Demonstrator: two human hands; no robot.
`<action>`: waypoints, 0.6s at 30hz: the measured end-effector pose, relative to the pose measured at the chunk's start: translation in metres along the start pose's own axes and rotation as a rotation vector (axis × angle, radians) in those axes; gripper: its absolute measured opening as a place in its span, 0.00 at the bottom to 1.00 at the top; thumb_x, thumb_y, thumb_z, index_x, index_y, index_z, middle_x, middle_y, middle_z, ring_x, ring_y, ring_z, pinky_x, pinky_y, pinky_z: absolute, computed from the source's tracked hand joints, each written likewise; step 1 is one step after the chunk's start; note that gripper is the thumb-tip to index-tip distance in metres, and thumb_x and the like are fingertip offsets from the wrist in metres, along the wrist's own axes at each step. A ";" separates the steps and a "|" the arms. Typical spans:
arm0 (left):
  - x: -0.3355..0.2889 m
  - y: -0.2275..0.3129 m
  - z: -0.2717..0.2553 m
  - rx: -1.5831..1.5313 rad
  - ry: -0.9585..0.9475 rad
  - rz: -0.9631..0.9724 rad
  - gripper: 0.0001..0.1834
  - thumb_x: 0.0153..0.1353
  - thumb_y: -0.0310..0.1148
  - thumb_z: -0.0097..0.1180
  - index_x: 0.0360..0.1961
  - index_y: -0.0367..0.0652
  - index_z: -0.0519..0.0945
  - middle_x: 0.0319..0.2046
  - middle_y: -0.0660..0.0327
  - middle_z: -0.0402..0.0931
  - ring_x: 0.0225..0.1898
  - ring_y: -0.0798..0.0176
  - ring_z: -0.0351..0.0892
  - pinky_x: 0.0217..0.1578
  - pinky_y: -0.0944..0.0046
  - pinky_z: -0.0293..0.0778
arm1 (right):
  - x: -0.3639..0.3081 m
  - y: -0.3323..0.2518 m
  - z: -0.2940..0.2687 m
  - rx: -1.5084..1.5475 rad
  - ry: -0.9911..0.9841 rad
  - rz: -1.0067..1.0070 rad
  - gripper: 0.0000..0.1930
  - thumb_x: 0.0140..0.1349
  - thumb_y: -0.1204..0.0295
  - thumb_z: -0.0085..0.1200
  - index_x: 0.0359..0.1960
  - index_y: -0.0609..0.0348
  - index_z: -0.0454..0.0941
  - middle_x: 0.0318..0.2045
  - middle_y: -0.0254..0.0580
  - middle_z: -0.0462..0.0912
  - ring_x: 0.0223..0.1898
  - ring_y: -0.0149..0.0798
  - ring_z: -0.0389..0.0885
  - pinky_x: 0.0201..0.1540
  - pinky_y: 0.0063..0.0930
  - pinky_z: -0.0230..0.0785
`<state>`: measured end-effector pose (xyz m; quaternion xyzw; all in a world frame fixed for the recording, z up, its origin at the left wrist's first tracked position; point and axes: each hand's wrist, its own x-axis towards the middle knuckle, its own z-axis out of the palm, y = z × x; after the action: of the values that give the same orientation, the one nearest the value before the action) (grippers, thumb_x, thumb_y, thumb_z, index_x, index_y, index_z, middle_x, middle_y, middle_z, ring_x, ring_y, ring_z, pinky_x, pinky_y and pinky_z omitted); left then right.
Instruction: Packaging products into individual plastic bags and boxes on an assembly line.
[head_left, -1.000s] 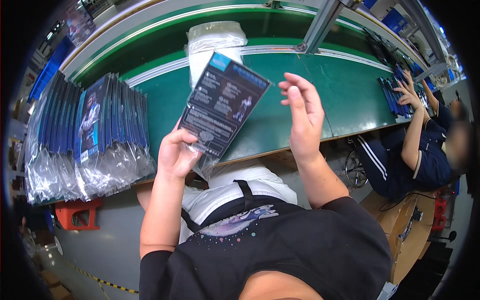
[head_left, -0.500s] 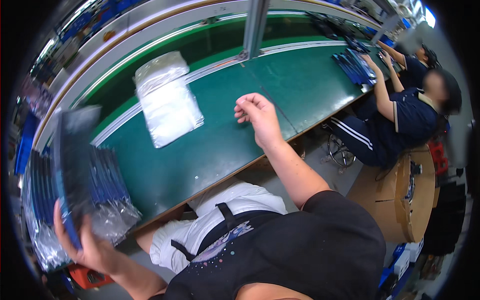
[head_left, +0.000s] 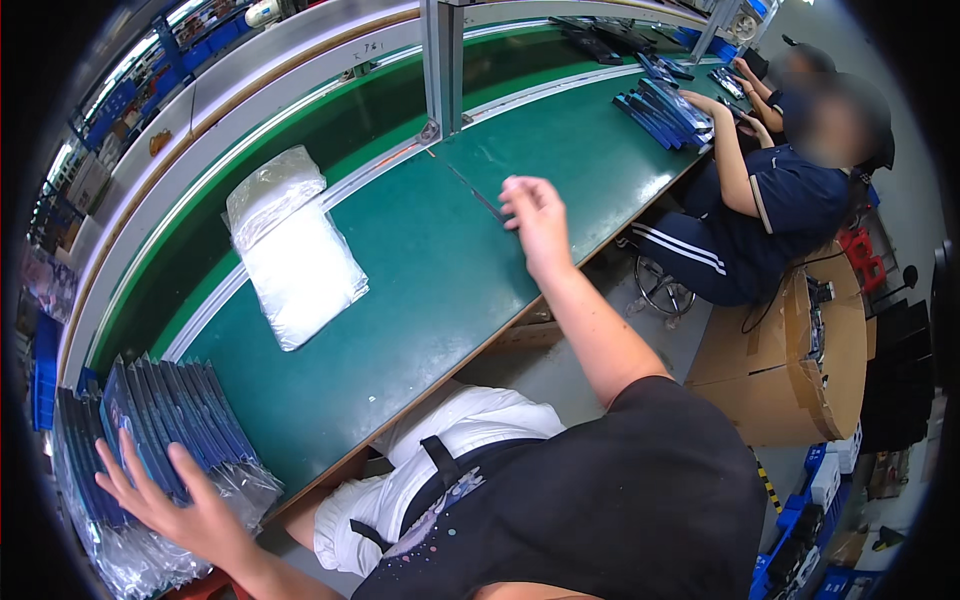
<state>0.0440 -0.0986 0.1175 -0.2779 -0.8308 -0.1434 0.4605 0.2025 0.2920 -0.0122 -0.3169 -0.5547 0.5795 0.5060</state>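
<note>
My left hand (head_left: pixel 175 500), fingers spread and holding nothing, is over the row of dark flat packages (head_left: pixel 180 410) at the table's left end. These packages are in clear plastic bags and stand packed side by side, tilted. Crumpled plastic (head_left: pixel 225 495) bunches at their near ends, partly hidden by that hand. My right hand (head_left: pixel 540 225) hovers above the green table (head_left: pixel 420 260) with its fingers loosely curled in toward the thumb; nothing shows in it. Between the two hands, a stack of clear plastic bags (head_left: pixel 305 280) lies flat, its far end folded over the rail.
A metal post (head_left: pixel 443 75) rises from the table's far edge. To the right a co-worker (head_left: pixel 790 210) handles dark parts beside a pile of blue-black packages (head_left: pixel 665 115); another person sits beyond. A big cardboard box (head_left: pixel 775 360) stands on the floor behind them.
A dark package held up in my left hand is now out of that hand, which has opened over the row. My right hand has shifted slightly right. The whole view has turned a little.
</note>
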 end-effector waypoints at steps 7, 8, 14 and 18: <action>-0.032 0.116 0.045 -0.748 -0.566 0.298 0.22 0.50 0.25 0.58 0.50 0.42 0.76 0.62 0.50 0.60 0.67 0.42 0.49 0.64 0.46 0.47 | 0.113 0.000 -0.117 0.031 0.597 -0.125 0.44 0.55 0.35 0.47 0.55 0.69 0.60 0.48 0.54 0.66 0.49 0.46 0.68 0.46 0.40 0.67; -0.038 0.125 0.055 -0.764 -0.646 0.311 0.23 0.50 0.26 0.58 0.50 0.43 0.75 0.62 0.50 0.60 0.67 0.42 0.48 0.64 0.45 0.47 | 0.130 0.001 -0.137 0.046 0.642 -0.127 0.47 0.53 0.34 0.48 0.55 0.70 0.60 0.49 0.55 0.65 0.51 0.47 0.66 0.48 0.42 0.66; -0.047 0.169 0.092 -0.794 -0.881 0.394 0.27 0.51 0.32 0.60 0.54 0.43 0.72 0.63 0.48 0.56 0.68 0.40 0.46 0.64 0.42 0.45 | 0.204 -0.005 -0.249 0.136 1.010 -0.210 0.35 0.52 0.39 0.54 0.40 0.65 0.73 0.34 0.39 0.78 0.32 0.34 0.74 0.31 0.31 0.61; -0.057 0.194 0.105 -0.716 -1.028 0.475 0.32 0.54 0.38 0.56 0.60 0.42 0.65 0.65 0.41 0.48 0.68 0.39 0.41 0.64 0.38 0.35 | 0.232 -0.010 -0.311 0.254 0.849 -0.155 0.51 0.49 0.34 0.52 0.66 0.59 0.52 0.65 0.57 0.52 0.67 0.48 0.49 0.66 0.49 0.39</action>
<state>0.1112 0.0904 0.0096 -0.6220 -0.7617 -0.1544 -0.0957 0.4275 0.6081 -0.0146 -0.4195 -0.2444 0.4221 0.7656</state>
